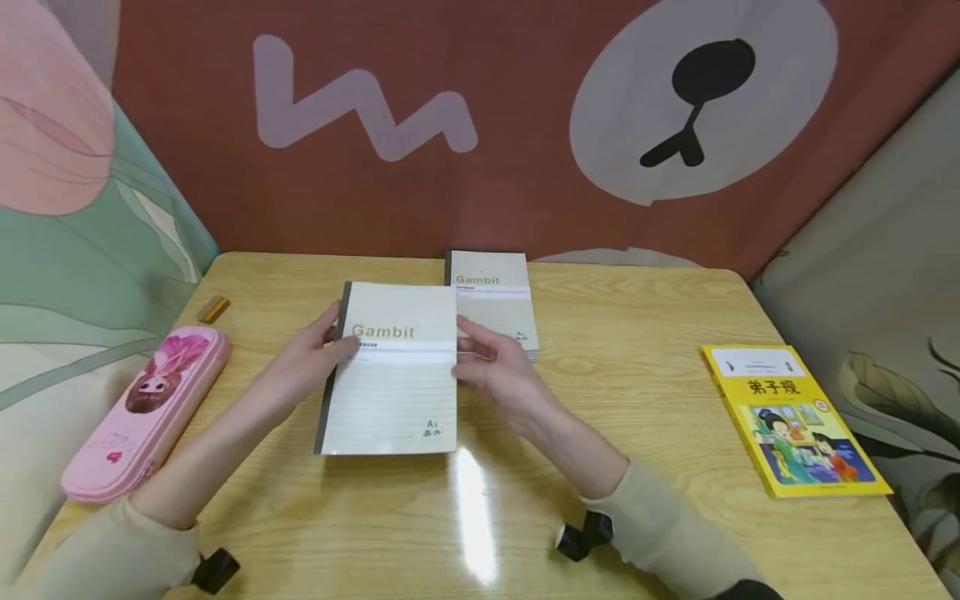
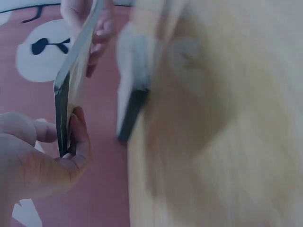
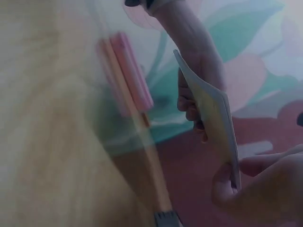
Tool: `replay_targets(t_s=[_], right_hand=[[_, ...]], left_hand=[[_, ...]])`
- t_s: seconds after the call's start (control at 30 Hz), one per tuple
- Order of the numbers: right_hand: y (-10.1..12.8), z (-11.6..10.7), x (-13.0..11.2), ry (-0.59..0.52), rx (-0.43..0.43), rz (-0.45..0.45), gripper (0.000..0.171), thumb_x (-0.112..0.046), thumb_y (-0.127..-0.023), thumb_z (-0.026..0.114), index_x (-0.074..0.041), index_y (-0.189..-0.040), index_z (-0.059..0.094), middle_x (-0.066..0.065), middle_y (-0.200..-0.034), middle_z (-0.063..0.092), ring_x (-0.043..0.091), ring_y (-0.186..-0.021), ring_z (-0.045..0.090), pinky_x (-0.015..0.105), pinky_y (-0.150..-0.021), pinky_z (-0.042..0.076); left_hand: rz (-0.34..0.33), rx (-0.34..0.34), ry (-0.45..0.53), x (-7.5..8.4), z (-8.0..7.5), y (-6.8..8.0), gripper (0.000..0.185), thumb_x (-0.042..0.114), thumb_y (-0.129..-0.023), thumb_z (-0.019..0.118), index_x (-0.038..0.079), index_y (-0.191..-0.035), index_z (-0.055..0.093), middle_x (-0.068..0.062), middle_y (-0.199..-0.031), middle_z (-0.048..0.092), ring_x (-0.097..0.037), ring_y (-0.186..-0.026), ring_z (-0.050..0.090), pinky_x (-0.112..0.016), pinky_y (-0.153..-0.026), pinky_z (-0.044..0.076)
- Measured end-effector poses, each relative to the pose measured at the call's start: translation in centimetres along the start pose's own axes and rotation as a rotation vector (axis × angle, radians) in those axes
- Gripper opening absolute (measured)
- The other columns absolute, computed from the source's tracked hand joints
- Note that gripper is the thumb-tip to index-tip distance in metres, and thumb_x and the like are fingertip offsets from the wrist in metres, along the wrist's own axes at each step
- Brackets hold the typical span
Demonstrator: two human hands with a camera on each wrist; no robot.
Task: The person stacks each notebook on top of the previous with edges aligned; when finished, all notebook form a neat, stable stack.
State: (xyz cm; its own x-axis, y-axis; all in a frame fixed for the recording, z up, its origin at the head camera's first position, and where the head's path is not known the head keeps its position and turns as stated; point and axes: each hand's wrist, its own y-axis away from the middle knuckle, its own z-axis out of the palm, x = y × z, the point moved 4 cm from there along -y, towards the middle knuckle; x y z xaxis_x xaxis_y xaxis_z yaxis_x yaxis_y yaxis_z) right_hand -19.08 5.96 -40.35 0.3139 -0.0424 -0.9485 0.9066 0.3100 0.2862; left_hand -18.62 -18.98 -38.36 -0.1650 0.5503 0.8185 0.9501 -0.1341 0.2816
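Note:
A cream notebook (image 1: pixel 397 392) with a dark spine and "Gambit" on its cover is held up over the table between both hands. My left hand (image 1: pixel 303 358) pinches the spine edge, with the thumb on the cover and the fingers behind. On the opposite edge, my right hand (image 1: pixel 506 375) pinches the notebook between thumb and fingers, which the right wrist view shows closely. Behind it, a matching notebook pile (image 1: pixel 491 308) lies on the table, partly covered by the held one and my right fingers.
At the left lies a pink pencil case (image 1: pixel 150 408), with a small brown-and-yellow block (image 1: pixel 213 309) beyond it. A yellow picture book (image 1: pixel 795 417) rests near the right edge of the wooden table (image 1: pixel 622 333). A printed red cloth (image 1: pixel 517 183) hangs behind.

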Motion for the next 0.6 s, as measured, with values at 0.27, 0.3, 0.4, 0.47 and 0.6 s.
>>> replay_targets(t_s=[0.27,0.3,0.4,0.47,0.6], right_hand=[[-2.1,-4.0,-2.6,-0.128,0.089,-0.049,0.063,0.01,-0.095,0.057,-0.008,-0.155,0.046,0.008,-0.138,0.057,0.013,-0.116,0.059,0.022,-0.09,0.055],[-2.4,-4.4,-2.8,-0.141,0.103,-0.051,0.062,0.009,-0.096,0.057,-0.007,-0.154,0.046,0.008,-0.139,0.057,0.013,-0.118,0.059,0.023,-0.092,0.054],[-3.3,-5.7,-3.4,-0.155,0.149,-0.05,0.058,0.006,-0.098,0.057,-0.007,-0.153,0.048,0.006,-0.141,0.056,0.013,-0.118,0.058,0.024,-0.095,0.051],[-4.0,-6.7,-3.7,-0.16,0.185,-0.052,0.055,0.004,-0.099,0.056,-0.007,-0.153,0.049,0.006,-0.144,0.055,0.012,-0.117,0.058,0.024,-0.096,0.049],[-5.3,-8.7,-4.0,-0.172,0.248,-0.06,0.052,0.004,-0.101,0.054,-0.007,-0.152,0.049,0.009,-0.15,0.053,0.01,-0.113,0.06,0.023,-0.099,0.049]], left_hand=[[0.028,0.116,0.3,2.7,2.4,-3.5,0.075,0.027,-0.106,0.048,0.015,-0.167,0.007,-0.014,-0.16,0.043,-0.026,-0.14,0.048,-0.046,-0.12,0.04],[0.027,0.13,0.339,2.9,2.8,-4.0,0.074,0.026,-0.106,0.048,0.014,-0.167,0.007,-0.014,-0.16,0.043,-0.026,-0.141,0.048,-0.046,-0.121,0.04],[0.043,0.177,0.438,3.5,3.8,-5.5,0.07,0.021,-0.105,0.048,0.013,-0.166,0.014,-0.013,-0.16,0.045,-0.025,-0.14,0.05,-0.044,-0.119,0.042],[0.068,0.205,0.488,4.1,4.5,-6.5,0.066,0.019,-0.104,0.047,0.013,-0.165,0.022,-0.013,-0.156,0.049,-0.025,-0.134,0.054,-0.042,-0.114,0.047],[0.103,0.266,0.543,5.3,5.9,-8.2,0.059,0.02,-0.104,0.048,0.012,-0.161,0.035,-0.01,-0.154,0.052,-0.023,-0.131,0.055,-0.038,-0.11,0.048]])
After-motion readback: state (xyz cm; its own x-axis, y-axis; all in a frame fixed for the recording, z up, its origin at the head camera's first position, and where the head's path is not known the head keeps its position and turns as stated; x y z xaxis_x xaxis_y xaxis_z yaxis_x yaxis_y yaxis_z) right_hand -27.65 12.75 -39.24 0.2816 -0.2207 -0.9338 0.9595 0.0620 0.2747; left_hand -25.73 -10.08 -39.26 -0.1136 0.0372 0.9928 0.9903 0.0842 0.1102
